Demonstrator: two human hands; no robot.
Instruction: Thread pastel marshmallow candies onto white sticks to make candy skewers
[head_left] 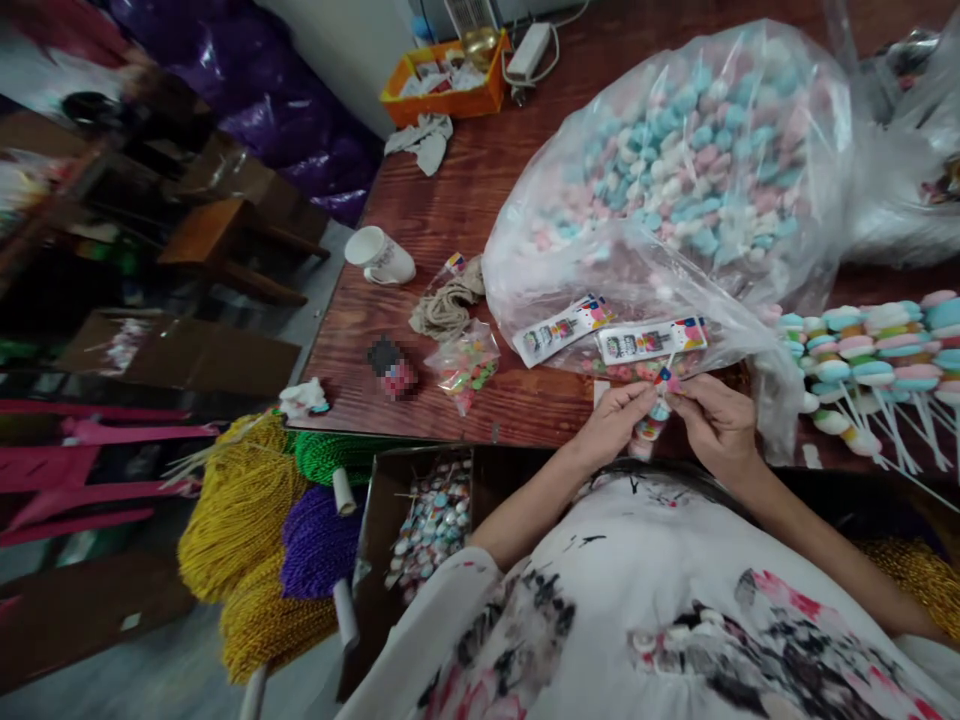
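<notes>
My left hand and my right hand meet at the table's front edge. Between their pinched fingers is a wrapped marshmallow stick, its printed wrapper end pointing up and away from me. Just beyond my fingers lie two stacks of printed wrappers, a left stack and a right stack, on the edge of a big clear bag of pastel marshmallows. Several marshmallow skewers with white sticks lie to the right of my right hand.
A white mug, a beige cloth and a small bag of coloured sweets are on the table's left side. An orange tray stands at the back. Below the edge are a box of wrapped sweets and yellow cord bundles.
</notes>
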